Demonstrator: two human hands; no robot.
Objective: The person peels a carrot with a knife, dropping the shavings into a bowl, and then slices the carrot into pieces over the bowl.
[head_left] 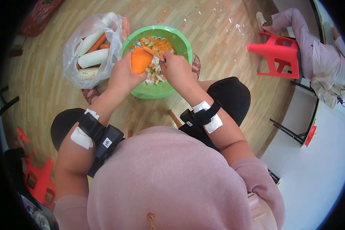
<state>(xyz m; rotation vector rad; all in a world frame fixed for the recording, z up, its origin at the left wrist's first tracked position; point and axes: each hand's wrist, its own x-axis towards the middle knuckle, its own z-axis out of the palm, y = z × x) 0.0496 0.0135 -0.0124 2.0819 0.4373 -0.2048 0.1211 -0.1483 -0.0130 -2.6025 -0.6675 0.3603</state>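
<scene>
My left hand (127, 73) is wrapped round a thick orange carrot piece (141, 60) above a green basin (154, 92). My right hand (177, 71) grips a knife, whose thin blade (151, 52) lies against the upper right side of the carrot piece; its handle is mostly hidden by my fingers. Below both hands the basin holds many chopped orange and white pieces (156, 73).
Left of the basin, a clear plastic bag (71, 61) holds white radishes (92, 58) and carrots (97, 43). A red stool (276, 50) stands at the right beside a seated person (326, 57). White and orange scraps lie on the floor. Another red stool (40, 180) is lower left.
</scene>
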